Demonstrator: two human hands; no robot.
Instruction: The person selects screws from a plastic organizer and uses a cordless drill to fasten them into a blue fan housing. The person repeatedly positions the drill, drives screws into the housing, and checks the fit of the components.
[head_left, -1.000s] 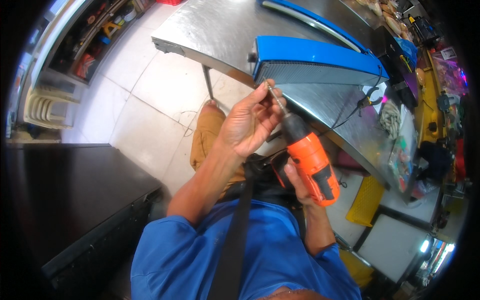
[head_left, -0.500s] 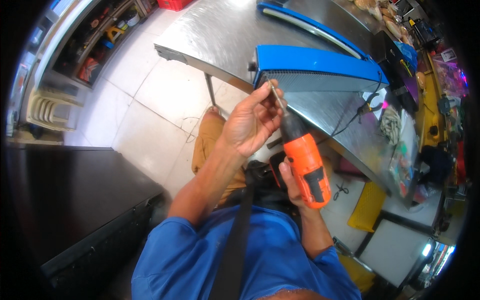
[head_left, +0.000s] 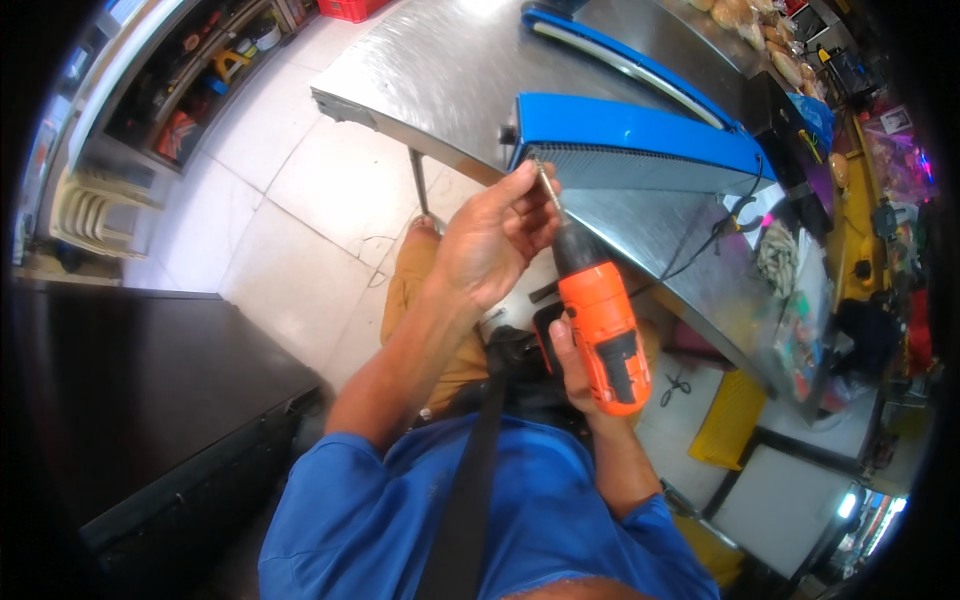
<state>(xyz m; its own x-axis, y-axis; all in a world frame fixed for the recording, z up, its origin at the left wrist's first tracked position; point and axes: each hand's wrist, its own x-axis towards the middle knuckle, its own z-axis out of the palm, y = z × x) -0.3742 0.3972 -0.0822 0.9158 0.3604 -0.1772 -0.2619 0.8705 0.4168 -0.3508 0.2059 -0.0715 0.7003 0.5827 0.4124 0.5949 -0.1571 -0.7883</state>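
My right hand [head_left: 578,372] grips an orange and black cordless drill [head_left: 602,325] by its handle, which is mostly hidden under the body. From the black chuck a thin metal drill bit [head_left: 549,190] points away from me. My left hand [head_left: 495,232] is closed at the bit, with thumb and fingertips pinching it near its tip. Just beyond the bit, a blue bag sealer [head_left: 630,125] with a grey ribbed side stands on the metal table. Its long blue arm [head_left: 640,72] is raised behind it.
The stainless steel table [head_left: 430,60] spans the far side, its corner to the left. A black cabinet [head_left: 170,390] stands at near left. Stacked plastic chairs [head_left: 100,212], scissors [head_left: 677,388] and a yellow crate [head_left: 728,418] are around. A cable [head_left: 700,250] hangs over the table.
The drill and both hands have shifted slightly left and toward me. My left fingers still pinch the bit, and the right hand keeps its grip.
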